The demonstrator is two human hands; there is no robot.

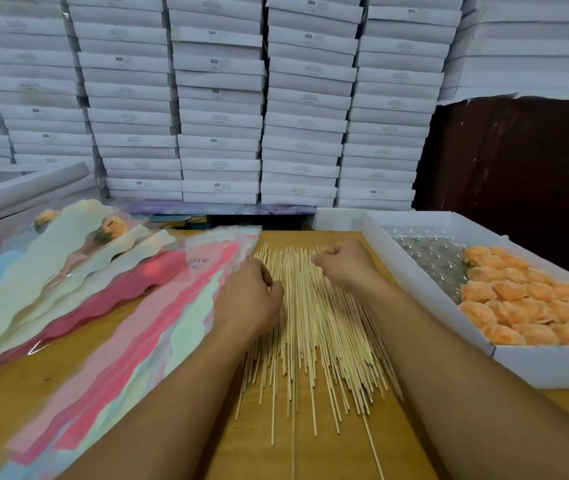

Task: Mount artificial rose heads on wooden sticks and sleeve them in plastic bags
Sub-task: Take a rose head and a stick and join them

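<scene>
A fanned pile of thin wooden sticks [314, 327] lies on the wooden table [310, 455] in front of me. My left hand [252, 299] rests on the pile's left edge with loosely curled fingers, beside a stack of pastel plastic sleeves [158, 327]. My right hand [345, 266] hovers over the sticks' far ends, curled into a fist with thumb against forefinger; no stick shows between them. Orange rose heads [532, 303] fill the white tray [432, 282] on the right. Two sleeved roses [110, 230] lie at far left.
Bubble wrap [432, 254] covers the tray's far end. More coloured sleeves [34, 289] spread over the left of the table. Stacked white flat boxes [220, 98] form a wall behind. A dark brown panel [518, 161] stands at the right rear.
</scene>
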